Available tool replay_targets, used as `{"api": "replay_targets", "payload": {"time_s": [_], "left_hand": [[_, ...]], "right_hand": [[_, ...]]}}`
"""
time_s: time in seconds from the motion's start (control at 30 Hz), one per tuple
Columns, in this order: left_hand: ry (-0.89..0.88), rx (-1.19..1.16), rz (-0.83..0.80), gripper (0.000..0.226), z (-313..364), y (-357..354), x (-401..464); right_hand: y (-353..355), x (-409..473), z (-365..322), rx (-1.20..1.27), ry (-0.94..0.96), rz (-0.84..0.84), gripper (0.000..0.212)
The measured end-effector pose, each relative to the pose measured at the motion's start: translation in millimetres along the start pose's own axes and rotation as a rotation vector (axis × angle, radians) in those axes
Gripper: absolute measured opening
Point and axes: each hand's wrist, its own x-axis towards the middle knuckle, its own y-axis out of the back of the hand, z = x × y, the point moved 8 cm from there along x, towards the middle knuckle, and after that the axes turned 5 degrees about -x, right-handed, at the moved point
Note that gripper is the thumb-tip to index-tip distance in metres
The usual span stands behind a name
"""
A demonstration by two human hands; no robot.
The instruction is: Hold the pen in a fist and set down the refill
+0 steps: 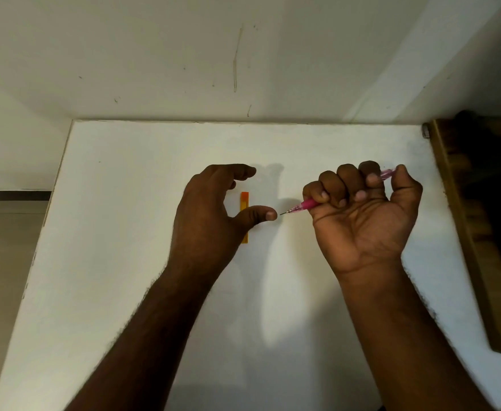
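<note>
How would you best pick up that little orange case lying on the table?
Pinch the orange case across its narrow width, near the far end that shows, coming from above. It lies flat on the white table, long and thin, its near part under the left hand.

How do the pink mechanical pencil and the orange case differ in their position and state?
The pink mechanical pencil is gripped in the right hand above the white table, slanted, its thin tip pointing left. The orange case lies flat on the table, unheld, partly hidden behind the left hand. The pencil is round and tapered; the case is flat and rectangular. Both look slim and translucent.
</note>
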Motion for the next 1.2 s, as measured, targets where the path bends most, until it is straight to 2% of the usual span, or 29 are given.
{"api": "replay_targets", "payload": {"time_s": [0.47,0.6,1.0,1.2], "left_hand": [[-0.024,0.017,-0.006,0.063,0,-4,-1],[-0.024,0.031,0.003,0.054,-3,-1,1],[-0.009,0.053,-0.007,0.029,-12,0,2],[-0.021,0.120,-0.040,0.026,-15,6,5]], "right_hand": [[-1,0,0,-0.027,-0.003,-0.011,0.046],[-2,0,0,-0.030,-0.007,-0.010,0.052],[-1,-2,0,-0.087,-0.017,-0.012,0.046],[-5,-1,3,-0.136,-0.022,0.002,0.047]]}}
